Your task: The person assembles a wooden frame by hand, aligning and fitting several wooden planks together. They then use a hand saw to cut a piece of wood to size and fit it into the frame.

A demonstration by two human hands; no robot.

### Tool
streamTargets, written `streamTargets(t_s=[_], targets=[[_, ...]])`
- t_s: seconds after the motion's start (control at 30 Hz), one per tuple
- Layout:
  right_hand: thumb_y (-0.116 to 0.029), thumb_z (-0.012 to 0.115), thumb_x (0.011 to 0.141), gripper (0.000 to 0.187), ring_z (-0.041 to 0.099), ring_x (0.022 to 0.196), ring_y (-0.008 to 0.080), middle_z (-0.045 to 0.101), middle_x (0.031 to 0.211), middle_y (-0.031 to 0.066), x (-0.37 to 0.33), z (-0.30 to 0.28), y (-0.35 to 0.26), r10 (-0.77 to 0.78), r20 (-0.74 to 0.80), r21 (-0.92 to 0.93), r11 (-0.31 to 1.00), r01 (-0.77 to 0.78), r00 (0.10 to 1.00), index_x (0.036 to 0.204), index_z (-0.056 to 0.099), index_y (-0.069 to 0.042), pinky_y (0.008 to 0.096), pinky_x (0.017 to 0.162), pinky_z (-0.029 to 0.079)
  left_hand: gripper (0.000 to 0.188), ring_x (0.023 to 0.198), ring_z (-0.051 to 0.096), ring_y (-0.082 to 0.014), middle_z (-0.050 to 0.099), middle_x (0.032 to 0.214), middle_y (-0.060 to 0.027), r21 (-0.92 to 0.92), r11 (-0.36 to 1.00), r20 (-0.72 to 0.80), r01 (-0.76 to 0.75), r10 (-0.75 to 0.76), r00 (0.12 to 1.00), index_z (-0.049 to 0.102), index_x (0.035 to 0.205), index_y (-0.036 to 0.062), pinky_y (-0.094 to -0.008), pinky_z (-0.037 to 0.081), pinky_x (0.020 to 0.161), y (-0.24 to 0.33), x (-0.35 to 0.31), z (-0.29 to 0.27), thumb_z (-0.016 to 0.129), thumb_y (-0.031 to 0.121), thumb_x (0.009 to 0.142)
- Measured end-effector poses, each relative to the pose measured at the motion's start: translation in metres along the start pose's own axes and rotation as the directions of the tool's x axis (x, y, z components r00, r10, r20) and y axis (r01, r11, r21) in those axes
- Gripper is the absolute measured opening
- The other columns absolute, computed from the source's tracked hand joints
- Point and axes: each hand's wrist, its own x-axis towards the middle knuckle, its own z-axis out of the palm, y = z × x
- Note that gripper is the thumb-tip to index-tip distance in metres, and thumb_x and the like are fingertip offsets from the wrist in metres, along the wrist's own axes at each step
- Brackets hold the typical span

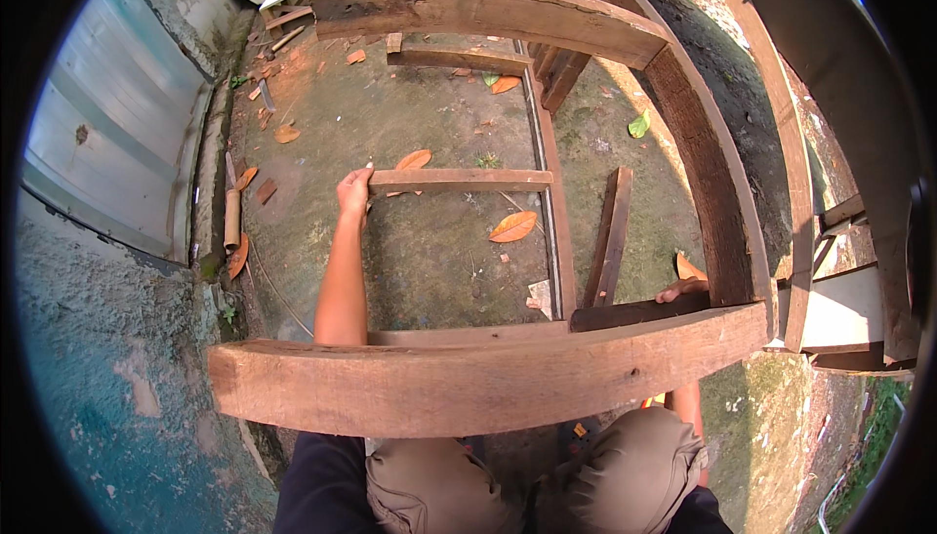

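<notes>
Crossbar: middle of scene, right end touching long rail.
Left hand: gripping left end of crossbar.
Right hand: near right, at dark bar; grip partly hidden, cannot tell.

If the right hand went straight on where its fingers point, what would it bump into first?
Pointing left, the right hand would probably meet the slanting wooden strip first, near its lower end, though depth is unclear.

The near beam (broad and thick) bars the front, but room opens beyond the crossbar.
</notes>
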Motion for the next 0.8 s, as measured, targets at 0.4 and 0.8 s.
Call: streamTargets(t_s=[0.4, 0.8], targets=[[-0.083, 0.037, 0.092, 0.102, 0.059, 0.122, 0.0305, 0.059, 0.134, 0.0242, 0.013, -0.043, -0.004, 0.161, -0.023, 0.392, 0.909, -0.139, 0.987, 0.148, 0.043, 0.002, 0.0434, 0.104, 0.047, 0.082, 0.151, 0.031, -0.0320, 0.035, 0.161, -0.0181, -0.126, 0.992, 0.124, -0.028, 0.043, 0.991, 0.026, 0.158, -0.0004, -0.0505, 0.031, 0.120, 0.050, -0.092, -0.014, 0.053, 0.052, 0.102], [-0.055, 0.061, 0.094, 0.059, 0.055, 0.057, 0.0097, 0.059, 0.081, 0.0062, 0.177, 0.046, -0.113, 0.454, 0.479, 0.287, 0.728, -0.622, 0.751, 0.119, 0.051, -0.003, 0.0231, 0.051, 0.049, 0.054, 0.135, 0.052, -0.0191, 0.062, 0.138, 0.0027, -0.851, 0.053, 0.350, 0.522, 0.798, 0.490, 0.060, 0.135, 0.0204, -0.0532, 0.026, 0.120, 0.159, -0.336, -0.021, 0.031, 0.056, 0.107]])
